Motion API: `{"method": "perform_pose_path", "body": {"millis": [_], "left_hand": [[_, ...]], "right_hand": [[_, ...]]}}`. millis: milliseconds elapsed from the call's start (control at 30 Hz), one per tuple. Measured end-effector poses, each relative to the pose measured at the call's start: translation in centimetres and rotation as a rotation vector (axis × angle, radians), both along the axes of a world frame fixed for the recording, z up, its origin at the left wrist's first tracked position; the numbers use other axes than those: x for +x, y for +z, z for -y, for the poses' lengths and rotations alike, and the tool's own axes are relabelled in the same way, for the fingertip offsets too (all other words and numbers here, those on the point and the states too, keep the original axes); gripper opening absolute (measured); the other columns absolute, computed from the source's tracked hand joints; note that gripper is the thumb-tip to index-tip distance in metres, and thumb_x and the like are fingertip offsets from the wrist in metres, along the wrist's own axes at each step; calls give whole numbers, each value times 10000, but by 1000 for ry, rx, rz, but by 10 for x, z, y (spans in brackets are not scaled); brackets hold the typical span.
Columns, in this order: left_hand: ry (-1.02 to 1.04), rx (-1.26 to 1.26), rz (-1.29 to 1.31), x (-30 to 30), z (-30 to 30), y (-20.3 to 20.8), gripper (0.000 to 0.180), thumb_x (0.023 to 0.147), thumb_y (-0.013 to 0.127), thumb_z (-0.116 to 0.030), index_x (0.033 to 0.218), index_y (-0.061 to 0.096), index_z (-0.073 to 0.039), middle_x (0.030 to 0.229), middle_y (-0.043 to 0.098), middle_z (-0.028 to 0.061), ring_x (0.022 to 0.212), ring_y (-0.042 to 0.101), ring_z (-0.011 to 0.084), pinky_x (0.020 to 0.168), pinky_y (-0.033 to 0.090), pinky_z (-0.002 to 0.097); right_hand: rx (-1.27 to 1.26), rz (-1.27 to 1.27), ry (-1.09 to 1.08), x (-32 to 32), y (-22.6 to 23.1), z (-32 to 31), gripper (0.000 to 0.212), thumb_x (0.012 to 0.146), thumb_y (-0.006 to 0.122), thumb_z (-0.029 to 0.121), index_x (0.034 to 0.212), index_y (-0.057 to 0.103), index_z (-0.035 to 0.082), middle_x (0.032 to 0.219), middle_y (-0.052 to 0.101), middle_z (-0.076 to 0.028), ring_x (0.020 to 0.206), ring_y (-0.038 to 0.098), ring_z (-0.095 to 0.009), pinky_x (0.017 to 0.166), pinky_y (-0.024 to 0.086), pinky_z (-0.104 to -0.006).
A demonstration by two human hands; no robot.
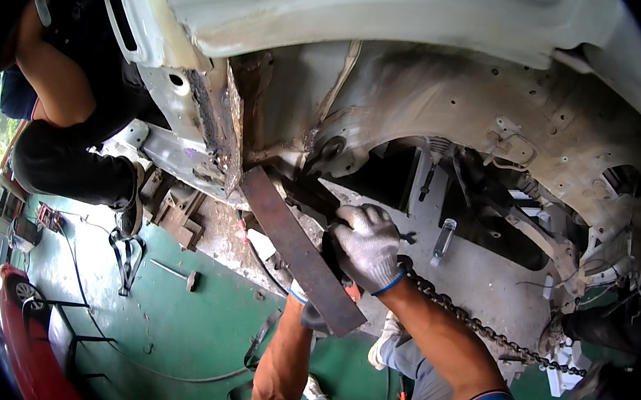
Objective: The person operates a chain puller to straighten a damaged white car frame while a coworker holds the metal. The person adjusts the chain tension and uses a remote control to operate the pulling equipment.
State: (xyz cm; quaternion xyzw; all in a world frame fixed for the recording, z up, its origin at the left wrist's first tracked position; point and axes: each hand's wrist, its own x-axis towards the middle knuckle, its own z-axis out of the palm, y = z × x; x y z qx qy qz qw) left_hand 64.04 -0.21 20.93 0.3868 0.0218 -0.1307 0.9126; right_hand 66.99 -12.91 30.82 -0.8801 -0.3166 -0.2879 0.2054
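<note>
A flat brown metal bar [300,249] slants across the middle, its upper end close to the torn, rusty edge [235,125] of a vehicle body. Beneath its lower half is my left hand [298,292]; only the wrist and a bit of glove cuff show, and the fingers are hidden. My right hand [367,244], in a grey-white glove with a blue hem, is closed beside the bar. Its fingers curl around something dark, mostly covered by the hand and bar. A small orange-red part [353,290] shows just below it.
A chain [472,319] runs rightward past my right forearm. A clear bottle [444,240] rests on the grey platform [477,275]. Another person [69,135] crouches at left. A hammer [191,280], straps [125,261] and cables lie on the green floor; a red car [29,333] stands lower left.
</note>
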Motion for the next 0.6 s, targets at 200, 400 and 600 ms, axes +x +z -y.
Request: {"method": "perform_pose_path", "body": {"millis": [200,400,600], "left_hand": [[22,15,-8,0,6,2,218,1025,553,-252,1144,574,-70,966,581,22,848,517,136,750,432,273],[46,31,2,4,7,6,212,1030,541,-280,1081,579,-78,883,555,5,758,482,116,673,406,259],[36,146,14,12,2,10,230,1034,529,-308,1019,583,-86,799,529,-12,668,446,95,596,381,246]], "right_hand": [[42,-24,-12,3,-3,0,178,667,722,102,845,725,104,1052,666,-70,961,639,-312,825,503,-446],[-185,-137,2,6,8,2,155,722,715,153,872,743,125,1082,674,-61,988,642,-307,844,509,-438],[323,-576,210,14,32,26,377,798,737,107,1171,685,103,1196,665,-78,1034,675,-243,889,547,-360]]}}
